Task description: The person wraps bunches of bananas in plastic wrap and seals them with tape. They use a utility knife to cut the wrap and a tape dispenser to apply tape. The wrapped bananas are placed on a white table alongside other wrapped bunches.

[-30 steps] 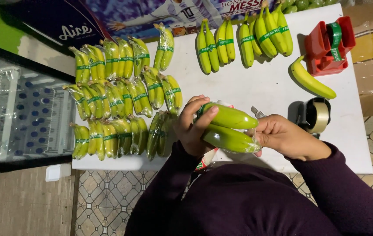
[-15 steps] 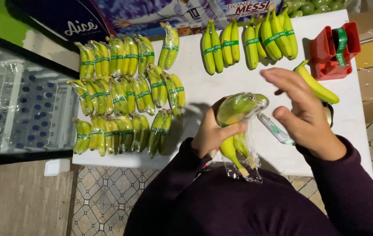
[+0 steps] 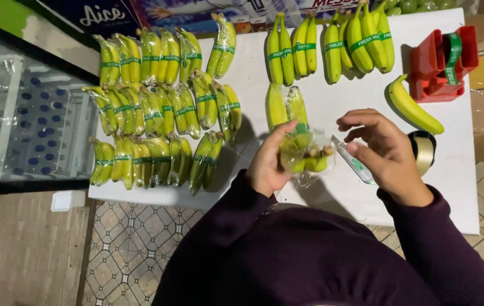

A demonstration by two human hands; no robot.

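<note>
My left hand (image 3: 269, 164) grips a small bunch of green-yellow bananas (image 3: 288, 110) in a clear plastic bag, stem end toward me, tips pointing away over the white table (image 3: 332, 187). My right hand (image 3: 386, 150) hovers just right of the bunch with its fingers curled. It touches a strip of clear tape (image 3: 354, 161) that lies across the table beside the bag. A roll of clear tape (image 3: 423, 148) sits right behind my right hand.
Several bagged banana bunches (image 3: 157, 119) lie in rows at the left of the table. Unbagged bunches with green bands (image 3: 332, 42) lie along the far edge. A single banana (image 3: 413, 106) and a red tape dispenser (image 3: 441, 61) sit far right. A glass cabinet (image 3: 20, 119) stands left.
The bunch was turned from lying sideways in both hands to pointing away in my left hand. My right hand let go of it, rose, then came down to the tape strip.
</note>
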